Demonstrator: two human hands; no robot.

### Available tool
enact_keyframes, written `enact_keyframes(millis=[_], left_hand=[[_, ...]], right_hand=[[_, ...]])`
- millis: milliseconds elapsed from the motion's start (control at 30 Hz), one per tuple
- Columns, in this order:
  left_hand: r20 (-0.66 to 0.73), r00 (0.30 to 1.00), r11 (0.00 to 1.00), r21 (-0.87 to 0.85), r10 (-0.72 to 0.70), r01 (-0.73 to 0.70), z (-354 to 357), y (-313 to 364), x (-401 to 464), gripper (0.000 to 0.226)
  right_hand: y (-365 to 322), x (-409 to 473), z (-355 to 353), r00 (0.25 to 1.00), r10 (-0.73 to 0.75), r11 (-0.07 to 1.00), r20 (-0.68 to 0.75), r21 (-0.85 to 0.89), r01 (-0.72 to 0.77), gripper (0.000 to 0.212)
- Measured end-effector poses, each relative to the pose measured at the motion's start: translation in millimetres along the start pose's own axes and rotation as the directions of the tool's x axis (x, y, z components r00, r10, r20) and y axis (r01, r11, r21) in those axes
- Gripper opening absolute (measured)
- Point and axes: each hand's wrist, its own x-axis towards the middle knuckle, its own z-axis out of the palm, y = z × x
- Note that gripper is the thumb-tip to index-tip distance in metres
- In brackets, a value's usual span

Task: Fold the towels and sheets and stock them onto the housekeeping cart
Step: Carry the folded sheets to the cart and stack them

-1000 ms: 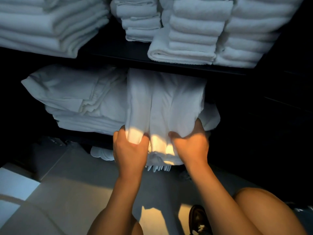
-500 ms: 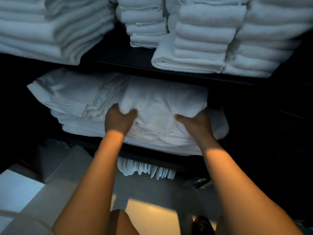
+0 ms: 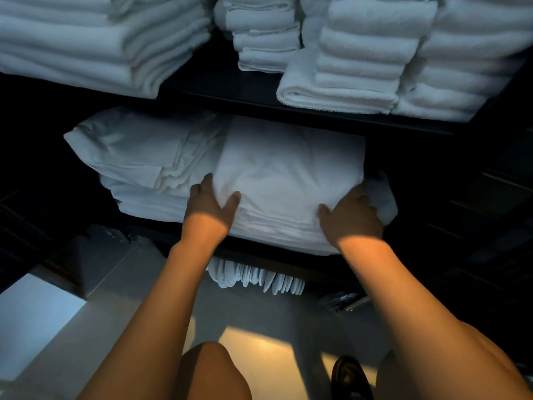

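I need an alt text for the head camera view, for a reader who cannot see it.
Two bare hands, left hand and right hand, press a folded white sheet onto a pile on a dark cart's middle shelf. Stacks of folded white towels fill the shelf above.

hands [image 3: 277, 209] on folded sheet [image 3: 288, 174] (white), shelf [image 3: 288, 106]
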Motion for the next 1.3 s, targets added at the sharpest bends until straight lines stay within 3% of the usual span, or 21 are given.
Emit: enact_keyframes(millis=[100, 167, 200, 267, 333, 400, 500, 667, 833, 933, 1000, 1133, 1200, 1300], left_hand=[[-0.127, 0.944, 0.947, 0.144, 0.305, -0.286, -3.8, 7.9, -18.7, 0.071], [-0.12, 0.844, 0.839, 0.243, 0.523, -0.486, -2.3, 13.7, -27.8, 0.073], [-0.043, 0.803, 0.777, 0.288, 0.594, -0.559, 0.1, 15.0, -31.1, 0.078], [0.171, 0.74, 0.655, 0.366, 0.651, -0.661, 7.5, 12.2, -34.2, 0.093], [0.318, 0.702, 0.55, 0.451, 0.637, -0.703, 14.4, 2.1, -32.6, 0.111], [0.367, 0.687, 0.478, 0.515, 0.627, -0.711, 19.4, -7.6, -26.3, 0.119], [0.331, 0.691, 0.414, 0.609, 0.643, -0.677, 27.1, -12.0, -13.0, 0.123], [0.246, 0.735, 0.442, 0.666, 0.632, -0.602, 26.0, -1.0, 4.1, 0.12], [0.146, 0.731, 0.505, 0.634, 0.667, -0.586, 17.2, 16.7, 15.3, 0.103], [0.055, 0.682, 0.512, 0.617, 0.73, -0.598, 14.6, 28.6, 27.7, 0.093], [0.036, 0.651, 0.5, 0.609, 0.758, -0.616, 11.8, 28.3, 41.4, 0.085], [0.028, 0.676, 0.563, 0.528, 0.737, -0.636, 8.1, 7.4, 65.7, 0.084], [0.037, 0.663, 0.556, 0.512, 0.747, -0.655, 9.7, -5.2, 68.8, 0.087], [0.006, 0.656, 0.572, 0.483, 0.755, -0.663, 13.7, -15.5, 67.9, 0.084]], right_hand=[[-17.8, -26.1, 6.9, 0.985, -0.163, 0.945, -0.048, -0.296, 0.142, 0.095], [-24.3, -38.2, 18.3, 0.92, -0.393, 0.881, -0.013, -0.29, 0.372, 0.101], [-25.1, -41.2, 25.6, 0.859, -0.512, 0.823, 0.022, -0.275, 0.497, 0.109], [-21.2, -37.5, 37.3, 0.761, -0.641, 0.712, 0.099, -0.296, 0.637, 0.129], [-13.5, -21.6, 39.8, 0.737, -0.667, 0.673, 0.109, -0.335, 0.659, 0.14], [-3.8, -6.0, 36.9, 0.71, -0.7, 0.626, 0.074, -0.416, 0.66, 0.14], [4.9, 4.3, 37.4, 0.656, -0.753, 0.556, 0.059, -0.475, 0.682, 0.134], [-8.3, 7.8, 31.2, 0.625, -0.777, 0.575, -0.068, -0.481, 0.662, 0.101], [-10.8, 13.5, 7.1, 0.637, -0.753, 0.634, -0.167, -0.446, 0.632, 0.097], [-9.7, 21.2, 0.5, 0.618, -0.73, 0.676, -0.29, -0.434, 0.596, 0.092], [-10.8, 21.0, 3.5, 0.657, -0.702, 0.701, -0.273, -0.424, 0.573, 0.098], [-19.0, 14.9, 23.6, 0.727, -0.666, 0.714, -0.165, -0.422, 0.558, 0.113], [-24.8, 14.2, 27.8, 0.71, -0.683, 0.698, -0.171, -0.439, 0.566, 0.106], [-30.9, 24.8, 19.7, 0.628, -0.75, 0.637, -0.208, -0.483, 0.601, 0.096]])
